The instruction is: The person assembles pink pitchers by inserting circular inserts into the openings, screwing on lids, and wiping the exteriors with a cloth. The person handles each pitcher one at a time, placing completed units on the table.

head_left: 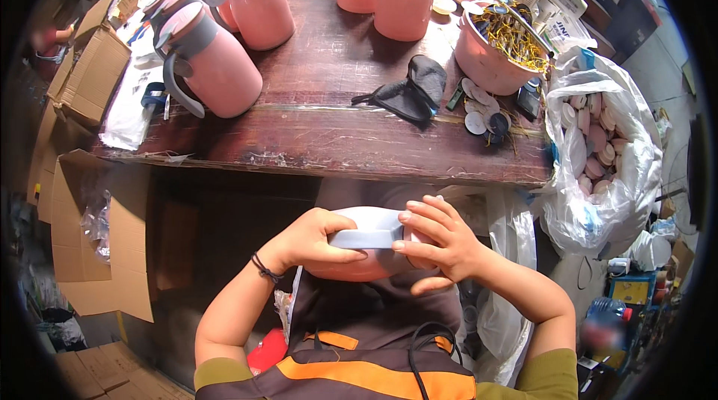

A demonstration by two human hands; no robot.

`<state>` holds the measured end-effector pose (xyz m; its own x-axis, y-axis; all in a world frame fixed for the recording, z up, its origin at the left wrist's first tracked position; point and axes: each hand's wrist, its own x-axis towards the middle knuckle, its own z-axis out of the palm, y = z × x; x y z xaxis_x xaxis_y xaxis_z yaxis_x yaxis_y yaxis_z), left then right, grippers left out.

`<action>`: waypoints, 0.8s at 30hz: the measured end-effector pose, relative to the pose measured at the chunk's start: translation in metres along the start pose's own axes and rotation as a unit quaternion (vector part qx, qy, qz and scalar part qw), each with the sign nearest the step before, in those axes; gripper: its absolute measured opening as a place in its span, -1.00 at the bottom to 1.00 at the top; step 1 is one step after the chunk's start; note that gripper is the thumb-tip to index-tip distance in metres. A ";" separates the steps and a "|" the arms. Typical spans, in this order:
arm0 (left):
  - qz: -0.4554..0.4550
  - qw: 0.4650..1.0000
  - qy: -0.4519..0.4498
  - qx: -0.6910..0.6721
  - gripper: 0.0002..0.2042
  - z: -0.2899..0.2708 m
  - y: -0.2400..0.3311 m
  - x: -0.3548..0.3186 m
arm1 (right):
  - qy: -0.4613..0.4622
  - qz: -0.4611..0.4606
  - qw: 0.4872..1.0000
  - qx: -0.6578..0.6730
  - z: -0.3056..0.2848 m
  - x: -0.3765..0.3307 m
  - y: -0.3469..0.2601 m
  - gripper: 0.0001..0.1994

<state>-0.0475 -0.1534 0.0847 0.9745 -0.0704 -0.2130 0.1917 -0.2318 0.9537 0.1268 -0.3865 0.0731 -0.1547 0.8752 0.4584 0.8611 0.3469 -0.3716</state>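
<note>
Over my lap lies a pink jug [345, 270] with a grey handle [368, 240] turned toward me. My left hand [320, 237] is closed round one end of the handle, thumb and fingers pressing on it. At the jug's other end is my right hand [443, 239], its fingers stretched out and its thumb apart. Its fingertips lie against that end, where a small pinkish part shows between them. The jug's far side and underside are out of sight.
Several finished-looking pink jugs [224, 71] stand on the dark wooden table [314, 134]. A black cloth [411, 93] lies near a pink tub [493, 75] of gold ties. At right hangs a white bag [591, 209] of round lids; at left are cardboard boxes [127, 250].
</note>
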 end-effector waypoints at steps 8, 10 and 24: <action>0.129 0.913 0.209 0.325 -0.53 0.127 0.011 0.011 | -0.010 0.498 0.864 0.074 0.007 0.005 0.011 -0.40; 0.111 0.895 0.330 0.278 -0.70 0.087 0.025 0.020 | -0.071 0.473 0.876 0.062 -0.023 0.009 -0.015 -0.22; -0.062 0.985 0.112 0.112 -0.75 0.056 0.028 -0.011 | 0.009 0.139 0.970 0.198 -0.005 -0.011 -0.045 -0.37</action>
<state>-0.0598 -0.2137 0.1015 0.9511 0.1820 -0.2495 0.3055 -0.4353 0.8469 0.0922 -0.4141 0.0890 0.0683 0.9489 0.3081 0.6149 0.2031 -0.7620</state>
